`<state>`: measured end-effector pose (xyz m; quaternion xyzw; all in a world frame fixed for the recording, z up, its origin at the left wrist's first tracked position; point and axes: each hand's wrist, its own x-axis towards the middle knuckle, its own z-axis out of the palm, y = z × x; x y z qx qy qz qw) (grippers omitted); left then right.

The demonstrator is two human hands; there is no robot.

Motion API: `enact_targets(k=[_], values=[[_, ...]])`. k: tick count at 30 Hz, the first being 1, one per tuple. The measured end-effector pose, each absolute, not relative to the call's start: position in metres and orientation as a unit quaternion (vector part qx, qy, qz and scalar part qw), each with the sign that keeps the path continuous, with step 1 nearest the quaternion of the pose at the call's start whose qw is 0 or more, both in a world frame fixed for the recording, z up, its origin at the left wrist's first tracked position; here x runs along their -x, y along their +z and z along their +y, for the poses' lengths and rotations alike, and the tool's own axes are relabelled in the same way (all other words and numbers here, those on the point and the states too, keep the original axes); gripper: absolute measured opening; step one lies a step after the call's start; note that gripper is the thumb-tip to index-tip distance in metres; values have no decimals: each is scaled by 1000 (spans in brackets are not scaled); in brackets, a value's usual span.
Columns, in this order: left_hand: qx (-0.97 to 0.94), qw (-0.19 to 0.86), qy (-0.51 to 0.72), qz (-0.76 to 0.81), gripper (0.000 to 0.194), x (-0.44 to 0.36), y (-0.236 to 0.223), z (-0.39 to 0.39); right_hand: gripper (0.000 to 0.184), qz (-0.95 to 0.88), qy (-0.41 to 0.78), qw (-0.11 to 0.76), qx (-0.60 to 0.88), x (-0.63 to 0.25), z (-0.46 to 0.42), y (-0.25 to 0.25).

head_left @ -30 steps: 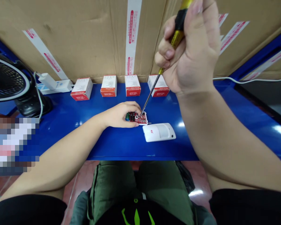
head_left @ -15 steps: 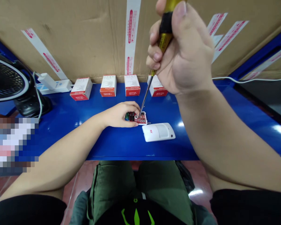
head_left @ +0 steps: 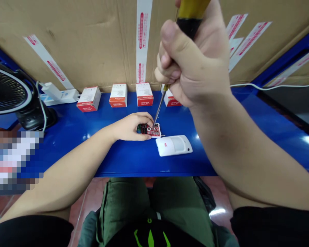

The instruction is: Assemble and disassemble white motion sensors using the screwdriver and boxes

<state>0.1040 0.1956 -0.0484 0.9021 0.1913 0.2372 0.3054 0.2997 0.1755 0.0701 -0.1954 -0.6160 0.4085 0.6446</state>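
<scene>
My left hand (head_left: 135, 126) grips the sides of a red circuit board (head_left: 155, 131) in a white housing, lying on the blue table. Wrapped round the yellow and black handle of a long screwdriver (head_left: 159, 108) is my right hand (head_left: 193, 58), raised high above the board. The screwdriver's shaft slants down to the left, and its tip meets the board near a white ring. Just in front and to the right lies a white detector cover (head_left: 174, 145), face up. The very tip is too small to make out clearly.
Several red and white boxes (head_left: 145, 94) stand in a row along the cardboard (head_left: 100, 41) at the back. A black fan (head_left: 10, 89) and a white power strip (head_left: 69, 95) are at left. A white cable (head_left: 285, 89) runs along the back right.
My right hand has moved left and turned round the screwdriver handle, its thumb now across it. The screwdriver stands more upright, tip still at the board. My left hand keeps its hold.
</scene>
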Motion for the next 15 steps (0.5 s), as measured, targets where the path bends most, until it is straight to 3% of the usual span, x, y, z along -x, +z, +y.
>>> enact_targets(k=[2, 4, 7, 11, 14, 15], values=[[-903, 307, 234, 190, 21, -104, -48, 196, 10, -627, 466, 599, 174, -300, 173, 73], [-903, 308, 231, 188, 20, -104, -48, 195, 19, -633, 503, 569, 149, -302, 170, 74], [-905, 305, 232, 186, 20, -104, -47, 195, 7, -626, 486, 591, 150, -301, 167, 73], [-903, 306, 236, 189, 21, -104, -48, 196, 25, -609, 416, 644, 203, -296, 166, 74], [-901, 308, 237, 194, 20, -104, -48, 196, 9, -611, 414, 634, 231, -296, 167, 79], [-901, 308, 236, 195, 20, -104, -48, 196, 16, -623, 425, 614, 232, -298, 168, 80]])
